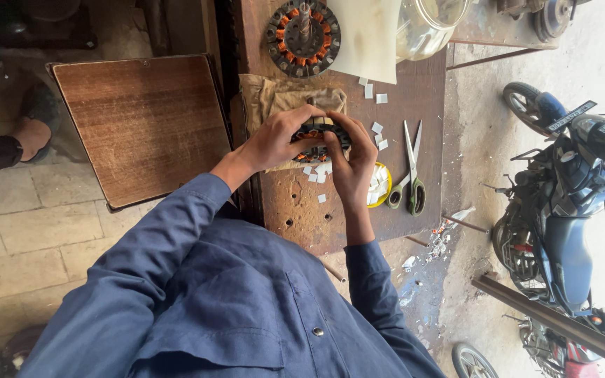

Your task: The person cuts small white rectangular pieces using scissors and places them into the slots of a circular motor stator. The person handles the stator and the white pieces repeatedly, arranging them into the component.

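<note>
In the head view, a person in a blue work shirt leans over a worn wooden workbench. Both hands meet on a dark round motor stator with orange copper windings, which sits at the left part of the bench on a tan cloth. The left hand is curled over the stator's left side, fingers closed around its rim. The right hand grips the stator from the near right, thumb and fingers bent onto its edge. Most of the stator is hidden under the fingers.

Farther along the bench lies a 2nd stator, its orange coils and centre shaft in plain sight. Just right of it are a white sheet and a clear glass jar.

Small white paper slips lie scattered on the bench around the hands. Just right of the right hand is a small yellow lid holding more slips, and beside that lie scissors with green handles, blades pointing far.

To the left of the bench stands a brown wooden board. At the far left edge another person's foot in a sandal rests on the stone floor. To the right, a blue motorcycle is parked on the ground.
</note>
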